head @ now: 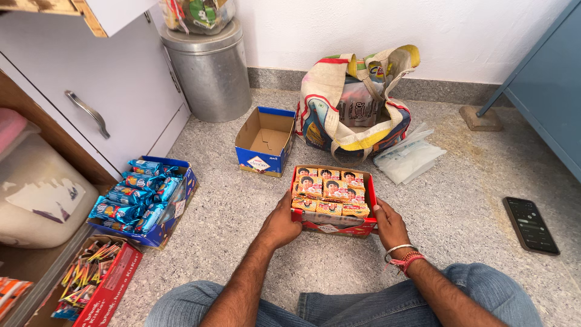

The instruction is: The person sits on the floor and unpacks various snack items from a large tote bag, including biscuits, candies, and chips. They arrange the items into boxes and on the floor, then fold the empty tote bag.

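A red cardboard box [331, 228] filled with several small orange biscuit packets [330, 191] sits on the speckled floor in front of my crossed legs. My left hand [282, 221] grips the box's left side. My right hand [389, 223], with bangles and red thread at the wrist, holds its right side. Both hands are closed on the box edges.
An empty blue box [264, 141] stands beyond it, with a striped cloth bag [354, 103] and clear plastic pouches [409, 158] to its right. At left are a blue box of blue wrappers [143, 197], a red box of candies [97, 277], a metal bin [211, 69], a cabinet. A phone [531, 224] lies right.
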